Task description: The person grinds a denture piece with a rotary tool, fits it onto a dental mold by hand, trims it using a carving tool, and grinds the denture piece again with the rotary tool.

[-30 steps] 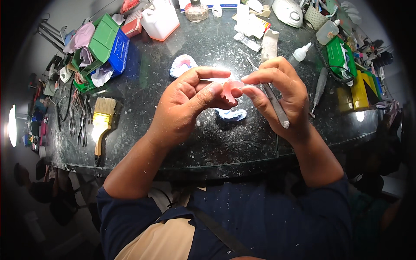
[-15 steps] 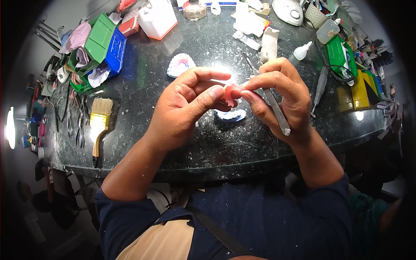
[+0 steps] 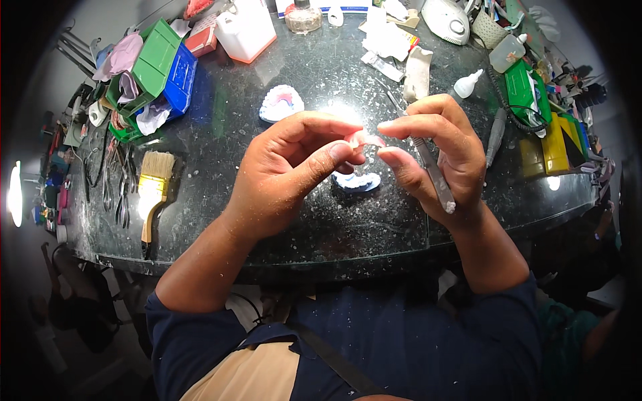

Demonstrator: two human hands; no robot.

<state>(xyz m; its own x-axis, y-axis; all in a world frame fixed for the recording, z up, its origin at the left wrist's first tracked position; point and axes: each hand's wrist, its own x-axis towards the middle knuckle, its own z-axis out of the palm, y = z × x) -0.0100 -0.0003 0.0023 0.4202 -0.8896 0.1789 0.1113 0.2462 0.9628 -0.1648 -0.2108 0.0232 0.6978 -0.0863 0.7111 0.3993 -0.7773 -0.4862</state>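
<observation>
My left hand [image 3: 284,170] pinches a small pink denture plate [image 3: 364,139] between thumb and fingers, over the middle of the bench. Just right of it is my right hand [image 3: 461,150], its thumb and index finger parted and off the plate. A slim metal hand tool [image 3: 436,177], like a wax knife, is tucked in the right palm, its narrow end pointing away from me. Below the plate lies a white and blue dental cast [image 3: 356,182]. Beyond my left hand sits another dental cast [image 3: 281,105] with pink on it.
At left lie a flat brush [image 3: 154,194] and several pliers [image 3: 124,194], below stacked green and blue bins [image 3: 150,70]. A white jug [image 3: 245,30] and a glass jar [image 3: 303,18] stand at the back. Right are a dropper bottle [image 3: 467,84], a handpiece [image 3: 495,137] and a green bin [image 3: 525,90]. White debris dusts the dark bench [image 3: 314,234].
My right thumb and index finger have let go of the denture plate and moved slightly right, with the metal tool still in the palm. My left hand keeps the plate, now tilted differently.
</observation>
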